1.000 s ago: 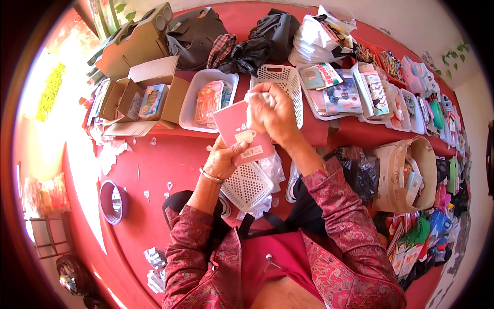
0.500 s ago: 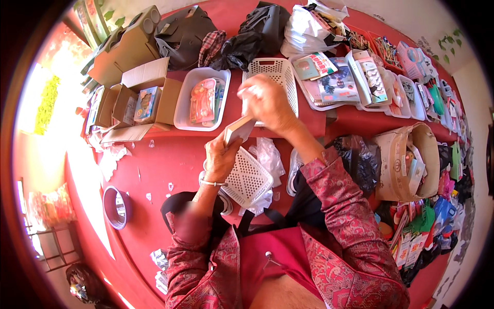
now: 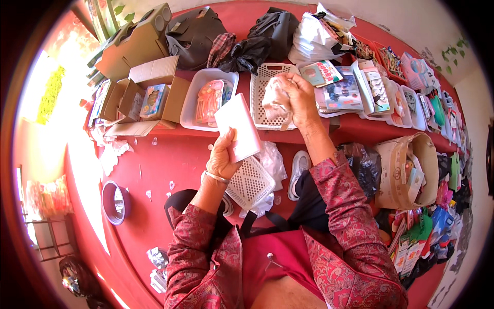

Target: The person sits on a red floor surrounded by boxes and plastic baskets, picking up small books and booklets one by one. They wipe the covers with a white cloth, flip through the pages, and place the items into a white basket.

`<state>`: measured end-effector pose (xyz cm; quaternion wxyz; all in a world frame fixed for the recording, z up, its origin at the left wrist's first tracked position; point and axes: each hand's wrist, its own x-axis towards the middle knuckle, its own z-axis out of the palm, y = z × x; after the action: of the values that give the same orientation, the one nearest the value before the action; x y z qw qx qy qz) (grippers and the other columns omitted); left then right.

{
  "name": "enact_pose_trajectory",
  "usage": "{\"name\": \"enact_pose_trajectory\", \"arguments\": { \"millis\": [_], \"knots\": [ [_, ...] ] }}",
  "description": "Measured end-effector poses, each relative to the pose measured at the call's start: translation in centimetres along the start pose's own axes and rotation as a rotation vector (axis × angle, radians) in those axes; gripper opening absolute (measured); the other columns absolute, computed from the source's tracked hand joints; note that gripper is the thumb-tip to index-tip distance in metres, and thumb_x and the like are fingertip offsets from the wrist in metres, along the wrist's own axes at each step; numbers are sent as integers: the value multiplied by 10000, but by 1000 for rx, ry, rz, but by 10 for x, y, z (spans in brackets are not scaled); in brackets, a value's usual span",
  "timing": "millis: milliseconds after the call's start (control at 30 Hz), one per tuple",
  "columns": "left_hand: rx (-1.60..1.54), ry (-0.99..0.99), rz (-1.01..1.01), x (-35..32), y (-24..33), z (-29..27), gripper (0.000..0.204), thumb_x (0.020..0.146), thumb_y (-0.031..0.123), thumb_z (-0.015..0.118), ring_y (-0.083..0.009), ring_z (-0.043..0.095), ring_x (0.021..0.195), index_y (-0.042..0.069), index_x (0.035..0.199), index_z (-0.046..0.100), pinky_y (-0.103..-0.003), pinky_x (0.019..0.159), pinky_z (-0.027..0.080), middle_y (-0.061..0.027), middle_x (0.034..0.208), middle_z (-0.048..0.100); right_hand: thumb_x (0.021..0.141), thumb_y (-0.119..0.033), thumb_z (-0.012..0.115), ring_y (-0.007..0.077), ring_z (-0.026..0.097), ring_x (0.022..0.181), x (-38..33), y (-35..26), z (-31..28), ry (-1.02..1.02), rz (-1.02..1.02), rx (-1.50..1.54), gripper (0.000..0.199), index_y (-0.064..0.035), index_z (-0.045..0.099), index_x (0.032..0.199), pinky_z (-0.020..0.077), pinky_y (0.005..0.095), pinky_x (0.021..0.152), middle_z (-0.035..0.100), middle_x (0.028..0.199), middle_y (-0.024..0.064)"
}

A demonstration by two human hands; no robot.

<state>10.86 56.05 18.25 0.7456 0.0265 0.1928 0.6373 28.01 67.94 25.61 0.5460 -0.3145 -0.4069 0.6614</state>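
My left hand (image 3: pixel 223 157) is closed round the lower left edge of a flat, pale pink rectangular thing (image 3: pixel 239 126), shaped like a thick notebook or a slim box. It is tilted, with its broad, bright face turned up. To its right, my right hand (image 3: pixel 299 98) grips a crumpled whitish cloth (image 3: pixel 277 97), bunched under the fingers. The cloth is apart from the pink thing and hangs over a white perforated basket (image 3: pixel 261 77) on the red-covered ledge. Below my hands a second white perforated basket (image 3: pixel 249 185) sits between my feet, with clear plastic film beside it.
Along the ledge stand an opened cardboard box (image 3: pixel 170 105), a white tub (image 3: pixel 190 110) of pink packs, and trays of packaged goods (image 3: pixel 339 90). Black bags (image 3: pixel 198 36) lie behind. A round cardboard carton (image 3: pixel 386 170) is at right, a purple ring-shaped container (image 3: pixel 107 203) at left.
The pink thing has turned from edge-on to showing its broad face. My right hand has moved right, away from it, and the cloth now shows in it. The view has shifted slightly.
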Motion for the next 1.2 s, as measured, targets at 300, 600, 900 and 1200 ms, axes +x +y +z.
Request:
{"name": "enact_pose_trajectory", "arguments": {
  "millis": [300,600,900,1200],
  "knots": [
    [-72,181,56,1,11,26,319,875,312,524,-233,617,856,60,1070,527,-365,738,523,-86,970,622,803,-101,608,152,584,631,-30,8,26,-353,181,-24,112,-5,588,859,489,238,568,609,781,92],
    [-84,227,201,20,14,-7,315,909,314,459,-235,590,933,55,1083,512,-375,805,497,-80,1031,600,863,-208,561,128,597,734,-29,22,20,-205,249,-215,205,-10,542,914,506,240,634,594,786,73],
    [45,217,60,15,4,5,616,873,375,514,-312,408,1167,-32,1274,284,-442,970,364,-199,1310,353,708,-209,628,260,592,627,-19,38,20,-224,-276,-823,205,-11,585,741,465,343,587,595,684,120],
    [5,-193,-51,3,19,29,803,791,549,544,-332,443,1133,24,1316,238,-510,944,361,-202,1287,382,683,-139,586,187,545,671,-41,24,32,-320,-1102,-1432,138,-74,580,804,460,311,555,533,733,26]
  ]
}}
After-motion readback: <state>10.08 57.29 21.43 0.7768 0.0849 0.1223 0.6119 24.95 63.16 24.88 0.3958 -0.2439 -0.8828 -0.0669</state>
